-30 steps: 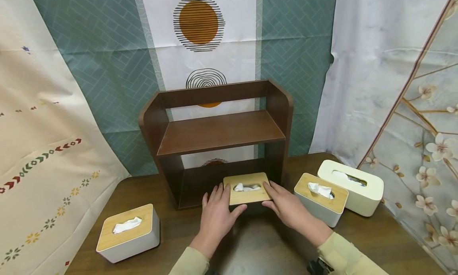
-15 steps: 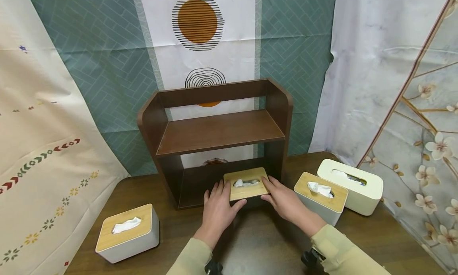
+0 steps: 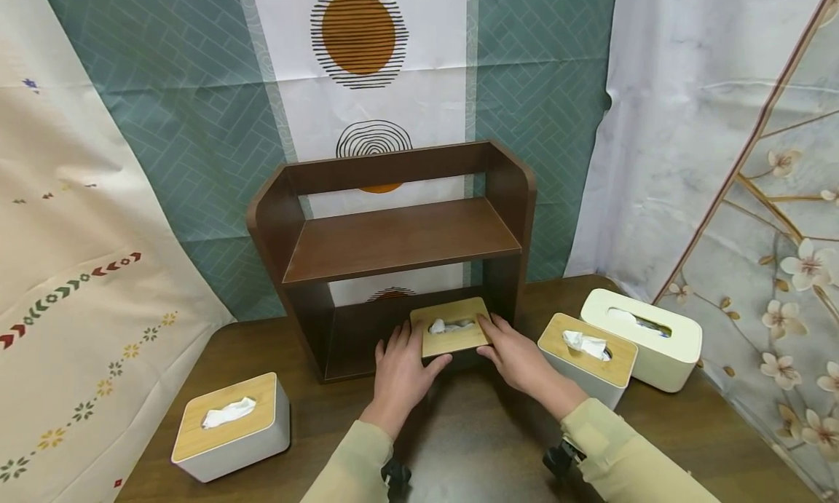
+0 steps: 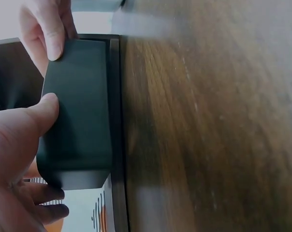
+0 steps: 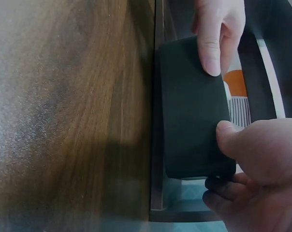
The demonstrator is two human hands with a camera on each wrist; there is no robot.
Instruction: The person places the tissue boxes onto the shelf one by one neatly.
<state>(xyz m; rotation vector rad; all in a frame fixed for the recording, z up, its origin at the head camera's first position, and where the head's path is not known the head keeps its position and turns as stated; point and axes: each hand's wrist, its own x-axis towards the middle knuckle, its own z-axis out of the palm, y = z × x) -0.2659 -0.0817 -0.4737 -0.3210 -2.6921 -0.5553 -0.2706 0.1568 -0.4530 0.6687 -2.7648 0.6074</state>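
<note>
A tissue box with a pale wooden lid and a dark body sits at the right part of the lower level of a brown two-tier shelf. My left hand grips its left end, and my right hand holds the right end. In the left wrist view both thumbs press on the dark front wall of the tissue box. The right wrist view has the fingers curled round the end of the tissue box. White tissue shows in the lid's slot. The back of the box is hidden.
On the left of the wooden table stands a white tissue box with a wooden lid. To the right of the shelf, a similar wooden-lidded tissue box stands beside a cream tissue box. Patterned cloths hang behind.
The tissue box has moved back, deeper into the lower level of the shelf, with both hands following it. The other boxes stay where they were. The head view has shifted slightly.
</note>
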